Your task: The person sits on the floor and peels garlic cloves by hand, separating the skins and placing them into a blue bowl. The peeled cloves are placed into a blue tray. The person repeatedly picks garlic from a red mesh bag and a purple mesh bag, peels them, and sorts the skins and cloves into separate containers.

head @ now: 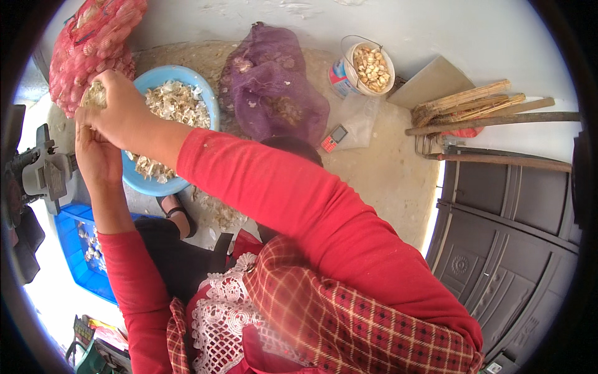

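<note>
My right hand (114, 100) is at the upper left, its fingers closed around a pale, rough clump of garlic (96, 95). Just below it, my left hand (99, 156) is raised with its fingers against the underside of the right hand; whether it grips anything cannot be told. Both hands are at the left rim of a light blue basin (212, 100) holding garlic skins (176, 104). Close behind them stands a red mesh bag of garlic bulbs (100, 42). My right forearm hides part of the basin.
A purple mesh sack (280, 79), a bucket (343, 77) of peeled garlic cloves (372, 70), and a mobile phone (334, 139) on a plastic bag (362, 121) lie beyond my right arm. Sticks (495, 119) lean at the right. A blue crate (81, 276) sits lower left.
</note>
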The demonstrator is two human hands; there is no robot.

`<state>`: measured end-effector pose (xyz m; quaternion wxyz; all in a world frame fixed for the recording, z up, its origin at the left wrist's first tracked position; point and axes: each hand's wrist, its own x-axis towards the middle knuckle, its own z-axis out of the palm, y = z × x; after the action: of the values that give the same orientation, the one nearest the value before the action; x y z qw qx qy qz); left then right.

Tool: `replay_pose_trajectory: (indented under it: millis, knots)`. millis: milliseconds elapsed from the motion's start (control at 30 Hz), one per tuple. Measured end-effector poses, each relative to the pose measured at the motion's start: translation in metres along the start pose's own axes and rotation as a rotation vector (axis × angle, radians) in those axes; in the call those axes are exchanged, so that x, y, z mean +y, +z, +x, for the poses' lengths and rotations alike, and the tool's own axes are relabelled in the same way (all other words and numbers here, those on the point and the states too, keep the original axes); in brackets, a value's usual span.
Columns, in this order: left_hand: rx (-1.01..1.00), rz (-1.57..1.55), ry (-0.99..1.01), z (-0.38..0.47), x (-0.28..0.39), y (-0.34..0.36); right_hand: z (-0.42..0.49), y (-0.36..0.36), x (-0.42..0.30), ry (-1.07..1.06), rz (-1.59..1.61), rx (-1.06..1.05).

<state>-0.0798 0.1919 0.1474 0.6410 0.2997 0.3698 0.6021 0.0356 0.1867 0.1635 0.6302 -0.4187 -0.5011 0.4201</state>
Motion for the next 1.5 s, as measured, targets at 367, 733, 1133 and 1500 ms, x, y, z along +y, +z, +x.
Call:
replay_pose_trajectory:
  millis: [367,733,1133,1500]
  knots:
    - [-0.231,-0.211,-0.2,0.017,0.006,-0.03,0.001,-0.012,-0.005,-0.163,-0.274,-0.202]
    - [-0.399,-0.499,-0.237,0.033,0.001,-0.039,0.016,-0.008,0.011,-0.368,-0.517,-0.137]
    - [-0.047,-0.17,-0.075,0.015,-0.005,0.007,0.031,0.004,0.013,-0.322,-0.24,0.011]
    - [-0.024,0.053,0.139,-0.003,-0.006,0.039,0.037,0.01,0.014,-0.049,0.062,0.199]
